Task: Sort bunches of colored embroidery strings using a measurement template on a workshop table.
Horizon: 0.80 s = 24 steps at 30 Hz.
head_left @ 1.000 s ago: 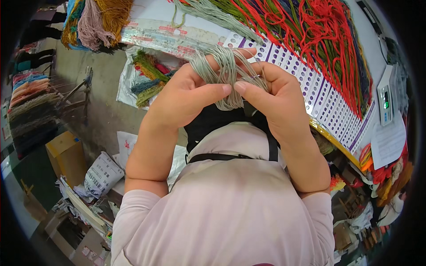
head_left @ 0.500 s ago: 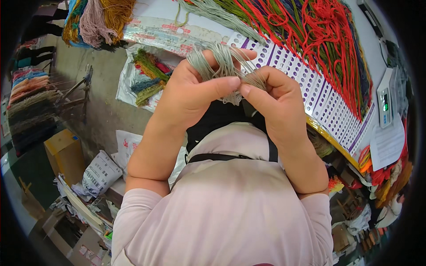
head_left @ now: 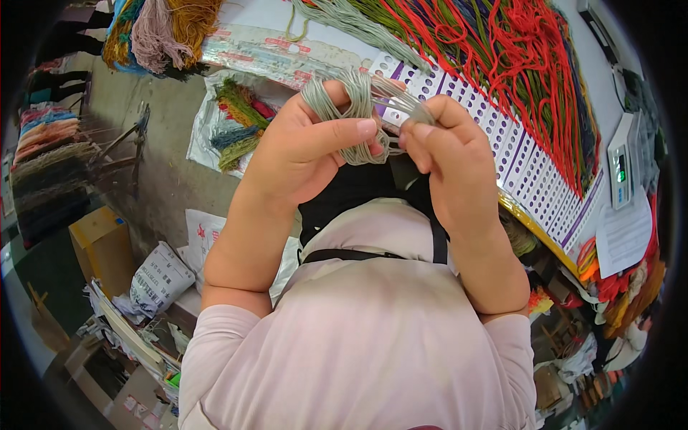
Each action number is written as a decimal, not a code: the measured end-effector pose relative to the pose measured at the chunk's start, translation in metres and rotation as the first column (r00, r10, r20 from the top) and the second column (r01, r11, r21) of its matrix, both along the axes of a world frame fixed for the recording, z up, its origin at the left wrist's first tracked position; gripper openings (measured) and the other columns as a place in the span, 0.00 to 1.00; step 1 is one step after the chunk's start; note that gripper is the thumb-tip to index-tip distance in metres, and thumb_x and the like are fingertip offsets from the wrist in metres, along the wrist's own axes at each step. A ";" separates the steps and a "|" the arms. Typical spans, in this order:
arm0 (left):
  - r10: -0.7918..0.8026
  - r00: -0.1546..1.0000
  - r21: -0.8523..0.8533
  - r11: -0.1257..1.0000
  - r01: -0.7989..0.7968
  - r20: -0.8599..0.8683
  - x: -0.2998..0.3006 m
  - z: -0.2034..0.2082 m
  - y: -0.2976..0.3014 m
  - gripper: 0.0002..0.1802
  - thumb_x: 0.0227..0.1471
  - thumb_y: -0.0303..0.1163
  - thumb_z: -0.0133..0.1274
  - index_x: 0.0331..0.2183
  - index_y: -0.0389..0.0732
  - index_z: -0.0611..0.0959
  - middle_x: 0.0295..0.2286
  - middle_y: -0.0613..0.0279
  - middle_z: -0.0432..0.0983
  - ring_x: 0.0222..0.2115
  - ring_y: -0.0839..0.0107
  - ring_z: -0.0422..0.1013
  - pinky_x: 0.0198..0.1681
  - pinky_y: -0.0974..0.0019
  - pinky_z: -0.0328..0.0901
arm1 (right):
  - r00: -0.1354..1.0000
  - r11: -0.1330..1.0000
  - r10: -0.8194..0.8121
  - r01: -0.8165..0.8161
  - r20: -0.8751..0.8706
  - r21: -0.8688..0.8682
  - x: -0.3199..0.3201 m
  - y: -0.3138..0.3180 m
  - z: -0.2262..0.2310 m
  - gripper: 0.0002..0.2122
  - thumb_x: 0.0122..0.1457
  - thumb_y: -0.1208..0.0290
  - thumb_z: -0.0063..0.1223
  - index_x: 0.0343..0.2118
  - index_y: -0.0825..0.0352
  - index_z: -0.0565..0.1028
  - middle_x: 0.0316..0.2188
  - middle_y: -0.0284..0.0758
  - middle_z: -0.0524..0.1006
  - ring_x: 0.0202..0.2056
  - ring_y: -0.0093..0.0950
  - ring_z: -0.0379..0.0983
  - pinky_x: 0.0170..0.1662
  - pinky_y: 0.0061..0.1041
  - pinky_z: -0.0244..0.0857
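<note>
Grey-green yarn [head_left: 356,97] is looped in several strands round the fingers of my left hand [head_left: 307,140], whose thumb lies across the loops. My right hand [head_left: 453,137], to the right of it, pinches part of the same strands between thumb and fingers. The strands stretch across the gap between the two hands. Both hands are above the near edge of the table, in front of my body. Beyond them, a bundle of similar grey-green yarn [head_left: 358,27] lies on the table.
Red yarn [head_left: 527,54] and green strands cover white cards with rows of holes [head_left: 494,136]. A digital scale [head_left: 620,168] and a paper sheet [head_left: 625,235] lie at the right. Coloured skeins [head_left: 240,118] rest on a silvery bag at left. A cardboard box [head_left: 102,247] stands lower left.
My right hand has moved slightly right, away from my left hand, drawing the yarn strands out between them. The thumbs, close together before, are now apart.
</note>
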<state>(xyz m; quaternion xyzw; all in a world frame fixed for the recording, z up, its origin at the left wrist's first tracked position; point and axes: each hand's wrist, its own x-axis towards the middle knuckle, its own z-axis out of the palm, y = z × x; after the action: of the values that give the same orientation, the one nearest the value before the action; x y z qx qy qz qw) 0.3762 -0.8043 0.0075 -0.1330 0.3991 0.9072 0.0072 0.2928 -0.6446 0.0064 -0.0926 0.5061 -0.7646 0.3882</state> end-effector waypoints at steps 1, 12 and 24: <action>0.009 1.000 0.004 1.000 -0.009 0.001 0.000 0.000 0.001 0.26 0.47 0.21 0.51 0.50 0.30 0.69 0.30 0.62 0.73 0.32 0.73 0.69 0.38 0.68 0.66 | 0.998 0.995 0.053 -0.051 -0.024 0.090 0.001 0.000 0.002 0.06 0.54 0.78 0.49 0.36 0.71 0.70 0.24 0.26 0.71 0.25 0.11 0.61 0.28 0.12 0.55; -0.021 1.000 0.079 0.997 0.022 -0.006 0.002 -0.016 -0.007 0.22 0.53 0.26 0.48 0.50 0.31 0.69 0.35 0.57 0.75 0.38 0.70 0.72 0.41 0.68 0.68 | 0.993 0.998 -0.065 0.065 -0.097 -0.003 -0.001 0.001 -0.004 0.02 0.54 0.80 0.48 0.30 0.69 0.70 0.28 0.31 0.74 0.30 0.14 0.67 0.36 0.12 0.60; 0.045 0.999 0.013 0.999 -0.045 0.004 -0.004 -0.008 0.006 0.21 0.57 0.29 0.41 0.50 0.28 0.68 0.47 0.49 0.68 0.48 0.63 0.67 0.53 0.60 0.61 | 0.948 0.928 0.198 -0.099 -0.251 0.358 0.004 0.000 0.002 0.05 0.50 0.75 0.57 0.29 0.70 0.76 0.12 0.18 0.56 0.17 0.09 0.49 0.21 0.14 0.47</action>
<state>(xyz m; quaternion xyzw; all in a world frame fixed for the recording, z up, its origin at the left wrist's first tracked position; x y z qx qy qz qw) 0.3726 -0.7979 -0.0007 -0.1438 0.3898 0.9095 -0.0117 0.2967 -0.6447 0.0086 -0.1704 0.6725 -0.6123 0.3793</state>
